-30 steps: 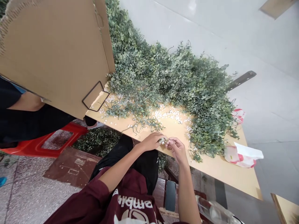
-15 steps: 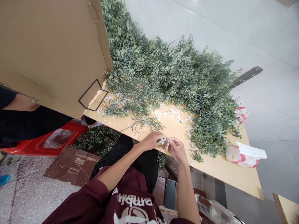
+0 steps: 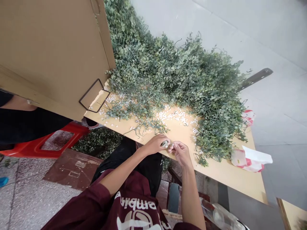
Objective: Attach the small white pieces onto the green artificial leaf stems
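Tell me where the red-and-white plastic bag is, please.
In the head view, the plastic bag lies at the right end of the wooden board, just right of the green foliage.

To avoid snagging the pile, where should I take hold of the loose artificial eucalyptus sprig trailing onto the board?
Probably pinch the thin wiry stem of the trailing sprig near its free end, coming from the board's near edge: it curls out over bare wood there, clear of the dense pile.

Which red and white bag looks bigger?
The lower bag, with its white flap; the upper bag shows only a small piece beside the green leaves.
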{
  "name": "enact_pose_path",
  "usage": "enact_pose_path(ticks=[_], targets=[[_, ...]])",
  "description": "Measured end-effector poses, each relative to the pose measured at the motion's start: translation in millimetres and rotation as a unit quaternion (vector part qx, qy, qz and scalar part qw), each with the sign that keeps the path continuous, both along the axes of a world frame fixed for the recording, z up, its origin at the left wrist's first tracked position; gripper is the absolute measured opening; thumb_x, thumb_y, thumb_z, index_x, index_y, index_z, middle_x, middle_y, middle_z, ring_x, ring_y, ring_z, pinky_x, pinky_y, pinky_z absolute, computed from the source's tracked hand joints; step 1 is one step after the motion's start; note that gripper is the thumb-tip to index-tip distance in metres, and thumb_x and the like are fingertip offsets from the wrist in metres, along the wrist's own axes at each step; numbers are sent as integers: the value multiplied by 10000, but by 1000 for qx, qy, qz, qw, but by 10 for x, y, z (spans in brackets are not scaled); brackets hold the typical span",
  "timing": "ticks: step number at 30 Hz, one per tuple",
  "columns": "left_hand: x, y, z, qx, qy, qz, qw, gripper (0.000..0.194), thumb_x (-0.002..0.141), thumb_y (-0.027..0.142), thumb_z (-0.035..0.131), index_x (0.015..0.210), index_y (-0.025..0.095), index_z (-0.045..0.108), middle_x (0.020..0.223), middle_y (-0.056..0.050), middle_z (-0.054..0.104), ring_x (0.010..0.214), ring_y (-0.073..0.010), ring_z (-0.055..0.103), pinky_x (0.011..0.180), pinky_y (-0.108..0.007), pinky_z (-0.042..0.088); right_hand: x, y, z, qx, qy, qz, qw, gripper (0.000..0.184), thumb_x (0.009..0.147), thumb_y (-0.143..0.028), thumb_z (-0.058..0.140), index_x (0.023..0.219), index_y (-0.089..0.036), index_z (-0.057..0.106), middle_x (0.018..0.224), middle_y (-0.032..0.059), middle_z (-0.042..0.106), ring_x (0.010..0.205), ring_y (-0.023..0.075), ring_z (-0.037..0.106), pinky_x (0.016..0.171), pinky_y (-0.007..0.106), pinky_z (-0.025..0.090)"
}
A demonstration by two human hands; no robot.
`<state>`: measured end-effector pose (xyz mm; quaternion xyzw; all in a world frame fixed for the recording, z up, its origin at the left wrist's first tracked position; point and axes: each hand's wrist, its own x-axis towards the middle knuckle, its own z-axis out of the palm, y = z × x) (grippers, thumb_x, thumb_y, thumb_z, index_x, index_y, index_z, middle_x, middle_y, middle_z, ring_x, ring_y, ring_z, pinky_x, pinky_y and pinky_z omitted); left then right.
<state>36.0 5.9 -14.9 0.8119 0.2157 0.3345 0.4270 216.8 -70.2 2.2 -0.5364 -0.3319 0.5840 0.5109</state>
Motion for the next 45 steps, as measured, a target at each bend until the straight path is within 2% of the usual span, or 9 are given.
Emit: enact_pose_path(ticks=[14, 20, 34, 45], targets=[[-2, -3, 14, 7, 12, 0, 1000, 81, 896, 249, 614, 878, 172, 599, 860, -15, 615, 866, -171, 519, 824, -262, 381, -19, 6, 29, 8, -5, 17, 1000, 350, 759, -434, 800, 785, -135, 619, 696, 43, 632, 586, 120, 597, 581, 233, 513], [1, 0, -8, 17, 13, 2, 1000, 83, 908, 251, 597, 883, 172, 586, 859, -19, 604, 869, -171, 513, 819, -258, 383, 19, -7, -10, 8, 4, 6, 1000, 340, 766, -428, 796, 790, -140, 616, 665, 25, 605, 568, 104, 576, 526, 192, 455], [-8, -2, 9, 18, 2, 0, 1000, 112, 938, 257, 547, 886, 168, 589, 857, -24, 621, 865, -174, 506, 818, -265, 390, -14, 18, 51, 20, 8, 22, 1000, 310, 752, -405, 807, 815, -152, 638, 699, 25, 621, 605, 112, 579, 614, 244, 502], [-19, 2, 20, 16, 20, -3, 1000, 138, 952, 253, 497, 911, 171, 600, 886, -41, 633, 893, -184, 521, 837, -281, 409, 2, 19, 26, 21, 12, 11, 1000, 270, 731, -361, 826, 828, -160, 674, 705, 23, 621, 616, 112, 574, 620, 240, 478]])
